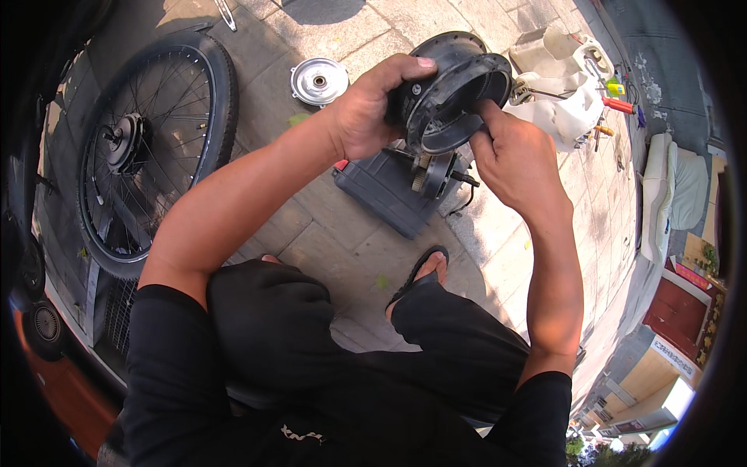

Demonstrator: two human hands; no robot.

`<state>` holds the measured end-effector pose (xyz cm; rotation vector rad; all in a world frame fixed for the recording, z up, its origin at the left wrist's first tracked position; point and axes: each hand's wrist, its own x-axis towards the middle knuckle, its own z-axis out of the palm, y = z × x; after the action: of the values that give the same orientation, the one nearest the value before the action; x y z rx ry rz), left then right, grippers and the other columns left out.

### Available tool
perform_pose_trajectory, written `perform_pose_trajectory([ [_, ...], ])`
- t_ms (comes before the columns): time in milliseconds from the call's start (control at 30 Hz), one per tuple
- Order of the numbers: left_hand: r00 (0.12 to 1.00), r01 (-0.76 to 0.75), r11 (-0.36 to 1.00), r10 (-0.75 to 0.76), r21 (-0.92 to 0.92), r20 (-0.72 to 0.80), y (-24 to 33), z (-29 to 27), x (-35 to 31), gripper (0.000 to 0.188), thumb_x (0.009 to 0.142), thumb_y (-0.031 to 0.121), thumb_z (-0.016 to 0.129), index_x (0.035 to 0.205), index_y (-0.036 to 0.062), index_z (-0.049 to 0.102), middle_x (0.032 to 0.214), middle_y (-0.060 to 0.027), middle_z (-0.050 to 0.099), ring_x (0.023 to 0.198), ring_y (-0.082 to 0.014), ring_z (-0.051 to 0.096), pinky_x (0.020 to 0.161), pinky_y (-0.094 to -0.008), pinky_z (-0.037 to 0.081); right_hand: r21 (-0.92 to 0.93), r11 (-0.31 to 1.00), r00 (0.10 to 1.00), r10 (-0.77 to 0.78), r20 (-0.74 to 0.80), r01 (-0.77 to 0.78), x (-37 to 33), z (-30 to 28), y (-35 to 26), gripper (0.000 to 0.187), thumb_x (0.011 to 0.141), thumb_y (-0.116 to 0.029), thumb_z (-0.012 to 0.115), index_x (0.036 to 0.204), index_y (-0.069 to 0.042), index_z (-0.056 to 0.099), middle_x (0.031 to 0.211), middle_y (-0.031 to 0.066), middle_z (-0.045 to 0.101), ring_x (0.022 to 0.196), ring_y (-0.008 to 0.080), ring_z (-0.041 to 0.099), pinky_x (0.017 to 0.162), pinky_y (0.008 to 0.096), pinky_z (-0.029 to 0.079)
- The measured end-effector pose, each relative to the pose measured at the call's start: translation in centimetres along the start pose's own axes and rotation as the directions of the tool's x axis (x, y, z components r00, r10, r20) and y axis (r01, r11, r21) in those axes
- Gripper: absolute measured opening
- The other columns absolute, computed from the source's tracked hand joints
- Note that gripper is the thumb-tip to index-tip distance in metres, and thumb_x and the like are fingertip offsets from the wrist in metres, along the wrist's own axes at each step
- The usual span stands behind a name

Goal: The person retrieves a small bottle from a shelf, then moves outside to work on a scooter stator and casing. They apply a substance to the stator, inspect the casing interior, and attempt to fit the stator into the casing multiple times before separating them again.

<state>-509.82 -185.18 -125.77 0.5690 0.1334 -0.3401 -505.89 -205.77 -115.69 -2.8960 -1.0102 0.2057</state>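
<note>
My left hand [367, 109] is wrapped round the left side of a black hub motor shell [447, 54], its thumb lying over the outer wall. The shell is tilted, and its round open side faces me and to the right. My right hand [517, 156] is closed at the lower right rim, with the index finger reaching into the opening and the thumb by the edge; its other fingers are curled under. Below the shell, a motor core [436, 175] with a gear and an axle rests on a dark grey toolbox [381, 194].
A spoked wheel [156, 148] with a hub motor lies at the left. Beyond my left hand is a round silver cover [319, 81] on the paving. At the upper right, a cut white plastic container [556, 109] holds tools, including a red-handled screwdriver [618, 104]. My sandalled foot [432, 268] is near the toolbox.
</note>
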Motion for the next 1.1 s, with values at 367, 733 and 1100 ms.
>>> perform_pose_trajectory([
  [367,0.995,0.079,0.995,-0.075,0.068,-0.059,-1.0,2.1,-0.5,0.053,0.097,0.047,0.067,0.133,0.0079,0.067,0.123,-0.0082,0.073,0.115,-0.0209,0.068,0.103,-0.046,0.054,-0.612,0.68,0.914,-0.335,0.231,0.404,-0.3,0.7,0.0,0.026,0.091,-0.012,0.064,0.115,-0.006,0.071,0.088,0.0119,0.07,0.08,0.0283,0.073,0.067,0.0415,0.057],
  [733,0.993,0.089,0.991,-0.081,0.1,-0.083,-1.2,2.0,-0.8,0.055,0.098,0.051,0.065,0.129,0.006,0.067,0.117,-0.0084,0.075,0.108,-0.0205,0.071,0.101,-0.0441,0.055,-0.691,0.495,0.848,-0.247,0.47,0.527,-2.4,1.3,-2.9,0.027,0.085,-0.015,0.067,0.107,-0.002,0.074,0.09,0.007,0.067,0.08,0.0227,0.067,0.064,0.0356,0.047],
  [1100,0.997,0.067,0.985,-0.059,0.162,-0.053,-0.8,2.3,-1.9,0.051,0.096,0.052,0.068,0.126,0.0102,0.068,0.113,-0.0066,0.074,0.104,-0.0185,0.07,0.093,-0.0439,0.058,-0.473,0.826,0.945,-0.206,0.253,0.306,-1.7,0.2,-0.3,0.056,0.083,-0.008,0.07,0.138,-0.002,0.064,0.089,0.0142,0.073,0.08,0.0306,0.075,0.069,0.0403,0.058],
])
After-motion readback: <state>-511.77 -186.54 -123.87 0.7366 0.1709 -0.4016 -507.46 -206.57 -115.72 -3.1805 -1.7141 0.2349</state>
